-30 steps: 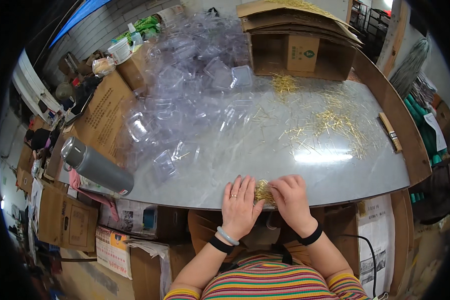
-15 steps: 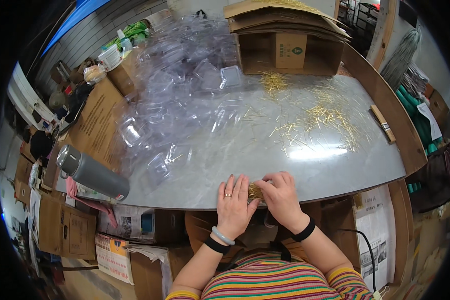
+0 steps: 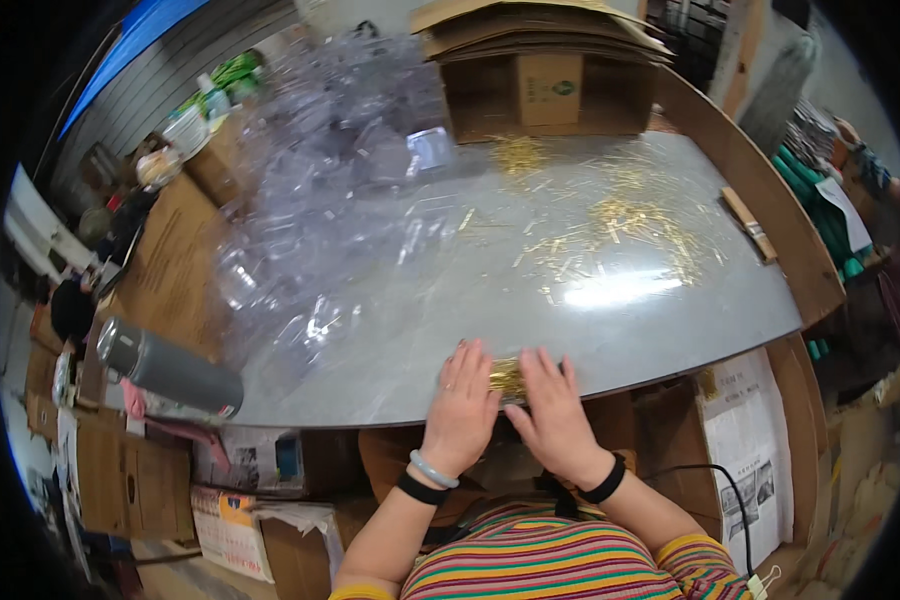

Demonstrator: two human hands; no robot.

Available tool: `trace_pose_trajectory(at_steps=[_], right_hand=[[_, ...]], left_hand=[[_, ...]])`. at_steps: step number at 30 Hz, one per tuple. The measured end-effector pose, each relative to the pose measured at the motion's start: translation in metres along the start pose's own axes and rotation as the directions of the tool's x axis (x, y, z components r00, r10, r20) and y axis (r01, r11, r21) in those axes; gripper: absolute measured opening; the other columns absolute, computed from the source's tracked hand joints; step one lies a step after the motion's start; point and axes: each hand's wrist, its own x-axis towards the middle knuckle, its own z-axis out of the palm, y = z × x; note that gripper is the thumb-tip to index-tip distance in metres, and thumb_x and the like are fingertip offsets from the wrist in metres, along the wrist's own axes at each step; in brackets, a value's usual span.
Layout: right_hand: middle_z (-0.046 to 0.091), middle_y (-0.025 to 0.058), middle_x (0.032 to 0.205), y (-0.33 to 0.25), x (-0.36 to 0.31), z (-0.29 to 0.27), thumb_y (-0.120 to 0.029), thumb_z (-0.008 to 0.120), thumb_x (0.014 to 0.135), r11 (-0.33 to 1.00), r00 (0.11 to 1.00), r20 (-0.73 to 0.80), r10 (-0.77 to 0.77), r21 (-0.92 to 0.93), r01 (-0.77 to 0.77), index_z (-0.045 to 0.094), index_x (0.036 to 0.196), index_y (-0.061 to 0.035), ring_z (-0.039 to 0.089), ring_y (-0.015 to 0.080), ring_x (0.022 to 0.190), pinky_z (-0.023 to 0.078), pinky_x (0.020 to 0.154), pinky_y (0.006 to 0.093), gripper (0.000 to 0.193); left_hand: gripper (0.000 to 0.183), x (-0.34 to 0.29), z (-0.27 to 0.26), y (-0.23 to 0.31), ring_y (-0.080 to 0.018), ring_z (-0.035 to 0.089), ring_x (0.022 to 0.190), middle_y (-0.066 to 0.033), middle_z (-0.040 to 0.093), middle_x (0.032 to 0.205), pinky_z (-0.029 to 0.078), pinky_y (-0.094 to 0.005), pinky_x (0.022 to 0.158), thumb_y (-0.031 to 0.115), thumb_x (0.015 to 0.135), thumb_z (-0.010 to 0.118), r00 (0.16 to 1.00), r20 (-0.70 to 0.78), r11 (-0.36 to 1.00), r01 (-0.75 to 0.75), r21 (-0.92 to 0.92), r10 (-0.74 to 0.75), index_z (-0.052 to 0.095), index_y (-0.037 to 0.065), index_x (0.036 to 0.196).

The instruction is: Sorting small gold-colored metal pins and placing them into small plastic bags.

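Nearest is the person's multicoloured striped top [image 3: 545, 560]. A pale round bangle [image 3: 433, 470] sits beside a black cloth band [image 3: 422, 489] on the left wrist, and a second black band [image 3: 606, 480] on the right.

At the near edge of the grey, marble-patterned tabletop [image 3: 390, 345], a compact bundle of thin gold-coloured wire pieces [image 3: 507, 378] lies between the two hands. The left hand [image 3: 461, 405] lies along its left end and the right hand [image 3: 558, 415] along its right, fingers extended, neither fist closed. The placement appears to keep the ends level and the pieces together; how firmly they press cannot be told.

To the left lies a grey cylindrical bottle [image 3: 175, 372], leaning toward the rim in this view. Further in, a large heap of clear plastic cases [image 3: 315, 205] covers the left half, apparently kept apart from the loose gold wire pieces [image 3: 642, 222] scattered at right, within reach. A wooden-handled brush [image 3: 748, 225] lies beside the brown raised border [image 3: 770, 185], which probably stops pieces falling off. At the far edge stands a brown cardboard box [image 3: 615, 100], its hollow side facing the person.
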Motion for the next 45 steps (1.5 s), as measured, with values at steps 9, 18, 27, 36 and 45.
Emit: trace_pose_trajectory(at_steps=[9, 18, 27, 36, 45], right_hand=[[0.059, 0.0207, 0.131, 0.023, 0.023, 0.023, 0.001, 0.059, 0.086, 0.980, 0.988, -0.152, -0.004, 0.198, 0.035, 0.055, 0.129, 0.0007, 0.052, 0.0412, 0.127, 0.037, 0.111, 0.0522, 0.043], [0.055, 0.0166, 0.139, 0.025, 0.015, 0.022, -0.017, 0.066, 0.093, 0.962, 0.983, -0.185, 0.017, 0.271, 0.034, 0.052, 0.136, -0.0016, 0.054, 0.0360, 0.126, 0.044, 0.106, 0.0438, 0.048], [0.047, 0.0181, 0.145, 0.028, 0.018, 0.019, -0.032, 0.052, 0.100, 0.996, 0.995, -0.047, -0.092, -0.020, 0.091, 0.045, 0.143, -0.0017, 0.042, 0.0363, 0.136, 0.033, 0.112, 0.0505, 0.053], [0.032, 0.0219, 0.156, 0.033, 0.015, 0.013, -0.041, 0.057, 0.096, 0.985, 0.976, 0.136, -0.172, 0.008, 0.172, 0.040, 0.147, -0.0001, 0.031, 0.0429, 0.143, 0.028, 0.118, 0.0507, 0.068], [0.045, 0.0169, 0.146, 0.030, 0.017, 0.020, -0.029, 0.071, 0.084, 0.973, 0.972, 0.052, -0.231, -0.013, 0.232, 0.051, 0.136, -0.0018, 0.043, 0.0395, 0.133, 0.040, 0.111, 0.0450, 0.062]], left_hand=[[0.053, -0.004, 0.003, 0.004, -0.0476, 0.034, 0.141, -0.0274, 0.041, 0.150, 0.027, -0.0541, 0.118, 0.014, 0.095, 0.053, 0.995, 0.077, 0.997, 0.066, -0.026, -0.064, 0.043, -0.008, 0.143], [0.050, -0.008, 0.006, -0.002, -0.0455, 0.030, 0.145, -0.0253, 0.035, 0.154, 0.027, -0.0508, 0.117, 0.024, 0.105, 0.044, 0.999, 0.048, 0.995, -0.012, 0.100, 0.007, 0.041, -0.007, 0.145], [0.058, -0.009, 0.006, 0.003, -0.0485, 0.035, 0.141, -0.0307, 0.038, 0.150, 0.032, -0.0505, 0.114, 0.027, 0.105, 0.045, 0.999, 0.054, 1.000, -0.001, -0.009, 0.001, 0.032, -0.009, 0.149], [0.058, -0.006, -0.002, 0.007, -0.0476, 0.043, 0.133, -0.0299, 0.050, 0.141, 0.035, -0.0504, 0.112, 0.026, 0.094, 0.064, 0.993, -0.023, 0.993, -0.120, -0.017, 0.120, 0.049, -0.004, 0.141], [0.090, -0.010, -0.017, 0.003, -0.0502, 0.029, 0.143, -0.0343, 0.029, 0.154, 0.024, -0.0515, 0.119, 0.037, 0.088, 0.072, 0.989, 0.143, 0.983, 0.006, -0.185, 0.021, 0.026, -0.006, 0.153]])
